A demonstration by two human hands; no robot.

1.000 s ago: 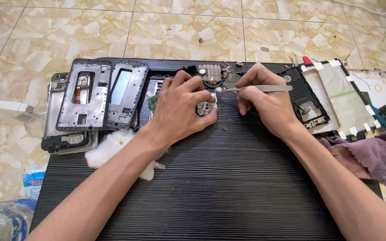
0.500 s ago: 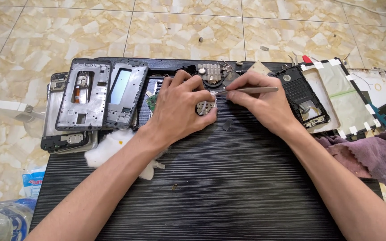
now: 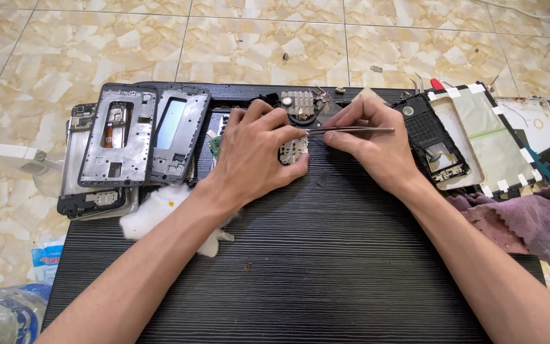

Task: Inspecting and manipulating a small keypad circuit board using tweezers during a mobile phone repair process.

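A black ribbed board (image 3: 300, 274) lies on the tiled floor (image 3: 97, 44) and carries everything else. On its left edge two grey phone frames (image 3: 141, 134) rest side by side over further phone bodies, with a wad of white cotton (image 3: 151, 213) just below them. On the right sit an opened black phone (image 3: 431, 140), a white-taped panel (image 3: 485, 137) and a purple cloth (image 3: 529, 220).

The left hand (image 3: 256, 159) lies palm down near the board's far edge, its fingers curled around a small circuit board (image 3: 293, 150), thumb and fingertips pinching it against the surface. The right hand (image 3: 373, 143) is closed on metal tweezers (image 3: 345, 130), held level, tips pointing left and meeting the left fingertips just above the circuit board. Just beyond the tips sits a finned metal part (image 3: 297, 102).

Compared with half a second ago, both hands keep nearly the same place; the tweezers lie a little flatter and their tips have moved closer to the left fingers. A second ago the tweezers sat slightly farther right. The frames, cloth and opened phone have not shifted.
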